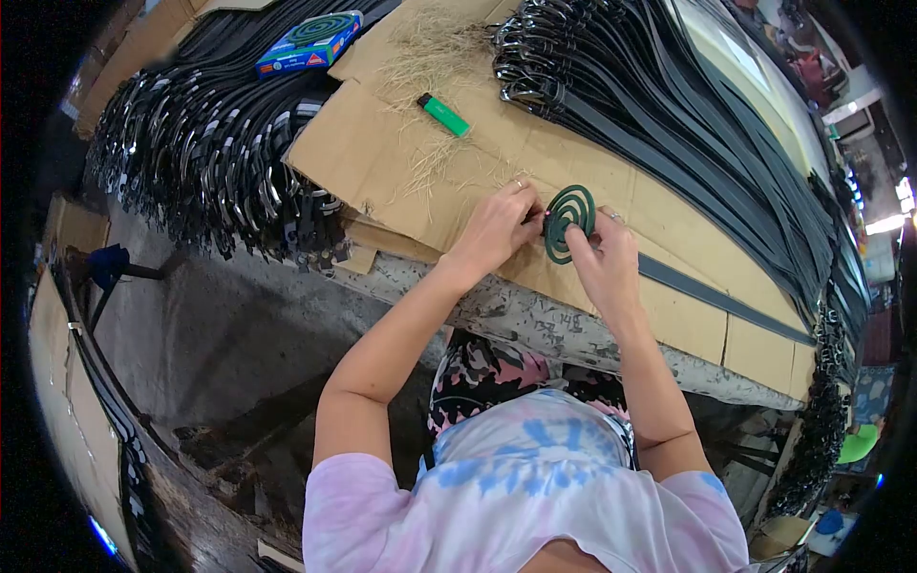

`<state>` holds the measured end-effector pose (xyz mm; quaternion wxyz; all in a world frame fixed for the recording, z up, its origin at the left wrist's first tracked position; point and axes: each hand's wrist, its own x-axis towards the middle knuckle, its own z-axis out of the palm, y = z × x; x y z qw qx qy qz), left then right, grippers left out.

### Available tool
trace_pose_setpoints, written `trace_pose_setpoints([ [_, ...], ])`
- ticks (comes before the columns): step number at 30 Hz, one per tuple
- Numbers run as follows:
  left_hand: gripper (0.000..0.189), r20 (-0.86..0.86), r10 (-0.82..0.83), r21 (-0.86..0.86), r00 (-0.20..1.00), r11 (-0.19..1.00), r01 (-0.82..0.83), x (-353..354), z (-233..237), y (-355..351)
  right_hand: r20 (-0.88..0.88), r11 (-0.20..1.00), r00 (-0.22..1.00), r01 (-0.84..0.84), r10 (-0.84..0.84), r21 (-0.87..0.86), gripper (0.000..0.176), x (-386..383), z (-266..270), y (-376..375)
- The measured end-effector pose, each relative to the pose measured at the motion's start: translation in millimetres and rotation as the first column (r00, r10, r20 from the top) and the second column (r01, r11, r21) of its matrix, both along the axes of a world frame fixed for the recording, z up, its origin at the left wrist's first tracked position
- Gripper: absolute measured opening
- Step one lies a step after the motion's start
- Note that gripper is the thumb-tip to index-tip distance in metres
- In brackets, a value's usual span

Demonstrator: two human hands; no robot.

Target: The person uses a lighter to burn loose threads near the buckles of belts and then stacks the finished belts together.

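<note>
I pinch the green mosquito coil [570,222] with both hands: my left hand [497,229] grips its 9 o'clock edge and my right hand [607,263] its 4 o'clock edge. The coil is over the cardboard-covered worktop [401,162], near the front edge; I cannot tell whether it touches. At 10 o'clock from it a green lighter [442,115] lies beside dry straw [430,57]. Farther that way a coil box [310,43] rests on black belts [210,143].

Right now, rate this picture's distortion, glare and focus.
Head view: heavy fisheye bends the table edge and blackens the corners; lamps glare white at the right edge; the green coil, left hand and right hand are evenly lit and sharp.
</note>
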<state>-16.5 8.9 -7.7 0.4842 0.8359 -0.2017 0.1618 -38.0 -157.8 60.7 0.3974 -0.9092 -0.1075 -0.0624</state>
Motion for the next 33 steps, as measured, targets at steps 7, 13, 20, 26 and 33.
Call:
trace_pose_setpoints([
  [7,0.015,-0.030,-0.008,-0.028,1.000,1.000,0.007,-2.0,4.7,-0.4,0.001,0.999,0.999,-0.036,0.036,-0.022,0.025,8.6,4.9,2.2],
  [13,0.015,-0.021,-0.023,-0.040,1.000,0.999,0.022,0.1,0.1,0.0,0.008,0.997,0.999,-0.046,0.047,-0.054,0.026,9.5,11.0,9.6],
  [20,0.015,-0.009,-0.022,-0.038,1.000,0.999,0.021,-1.2,1.2,0.1,0.002,0.996,0.999,-0.040,0.041,-0.080,0.026,10.2,11.0,8.8],
  [26,0.014,0.004,-0.006,-0.024,1.000,1.000,0.006,1.2,-3.1,-1.1,-0.043,0.997,0.999,-0.035,0.032,-0.073,0.025,9.3,15.7,8.9],
  [33,0.015,-0.006,-0.004,-0.012,1.000,1.000,0.004,1.0,-2.0,-1.4,-0.033,0.998,0.998,-0.055,0.054,-0.013,0.025,11.6,8.7,5.7],
])
